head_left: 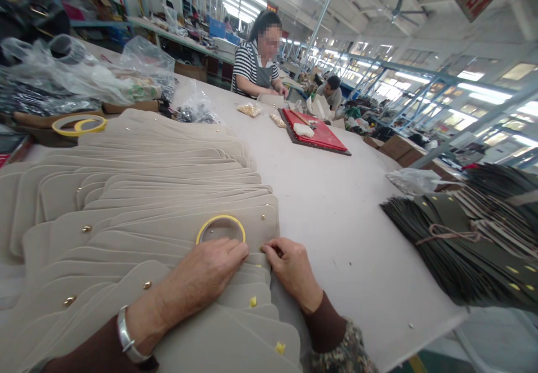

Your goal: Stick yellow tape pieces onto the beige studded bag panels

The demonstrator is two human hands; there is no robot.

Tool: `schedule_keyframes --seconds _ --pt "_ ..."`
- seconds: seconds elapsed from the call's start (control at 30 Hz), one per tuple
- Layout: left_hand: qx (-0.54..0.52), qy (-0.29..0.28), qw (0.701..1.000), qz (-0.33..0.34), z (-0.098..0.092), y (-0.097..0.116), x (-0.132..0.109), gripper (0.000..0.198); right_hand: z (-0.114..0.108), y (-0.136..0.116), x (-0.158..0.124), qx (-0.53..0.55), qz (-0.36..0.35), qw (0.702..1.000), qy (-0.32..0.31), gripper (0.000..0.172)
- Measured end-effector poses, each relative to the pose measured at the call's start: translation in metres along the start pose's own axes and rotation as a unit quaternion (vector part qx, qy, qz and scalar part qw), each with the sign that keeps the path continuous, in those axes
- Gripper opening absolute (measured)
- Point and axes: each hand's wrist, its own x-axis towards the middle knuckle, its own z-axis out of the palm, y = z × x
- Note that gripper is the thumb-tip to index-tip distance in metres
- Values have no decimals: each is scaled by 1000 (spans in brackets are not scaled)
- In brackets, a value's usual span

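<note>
My left hand (216,266), a metal bracelet on its wrist, is closed at the near rim of a roll of yellow tape (221,218). The roll rests over overlapping beige panels (168,219), and its lower part is hidden by my fingers. Beside it, my right hand (292,264) pinches a tiny yellowish bit of tape (263,248) at the right edge of a panel. Gold-coloured studs (86,228) show on several panels. Nearer to me, short pieces of yellow tape (253,302) stick to panel edges.
Bundled dark green panels (441,227) lie at the right table edge. Across the table (328,205) sit a red board (317,130) and bags of gold-coloured parts (249,110). Another tape roll (79,125) and plastic bags (84,73) are left. A co-worker (258,62) works opposite.
</note>
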Motion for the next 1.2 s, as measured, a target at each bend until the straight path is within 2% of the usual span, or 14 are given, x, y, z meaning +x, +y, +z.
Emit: schedule_keyframes --seconds 0.1,0.17,0.27,0.33,0.37,0.4,0.5,0.57,0.67,0.77,0.87,1.0,1.1,1.2 --pt "-3 -2 1000 19 -3 0 -1 17 -1 -1 4 -28 -21 999 -5 12" --pt "6 3 1000 31 -6 0 0 18 -4 0 8 -28 -19 999 -31 12" --pt "14 43 998 42 -10 0 0 18 -15 4 14 11 2 992 -123 13" --pt "0 98 994 49 -13 1 0 18 -23 6 17 48 3 979 -197 15" --pt "-11 128 990 56 -14 1 0 18 -26 6 18 61 -2 975 -212 17" --pt "-22 153 986 64 -15 2 0 18 -29 6 19 70 -7 978 -198 18" --pt "-37 191 978 77 -18 3 0 19 -31 -2 16 112 -32 992 -50 15" --pt "-30 200 977 67 -20 5 0 19 -29 -12 12 154 -75 985 20 12" --pt "-5 207 977 58 -19 5 1 28 -24 -26 8 188 -160 969 29 12" --pt "19 212 975 66 -15 4 1 39 -20 -36 9 177 -208 961 28 14" --pt "29 214 974 73 -10 3 -2 40 -16 -39 10 149 -248 957 33 15" --pt "28 208 976 62 -9 4 -4 34 -10 -39 11 100 -313 941 80 16" --pt "6 201 977 65 -11 4 -4 22 -6 -39 10 66 -329 934 119 17" --pt "3 196 978 77 -15 5 -3 23 -2 -40 8 49 -315 937 145 17"
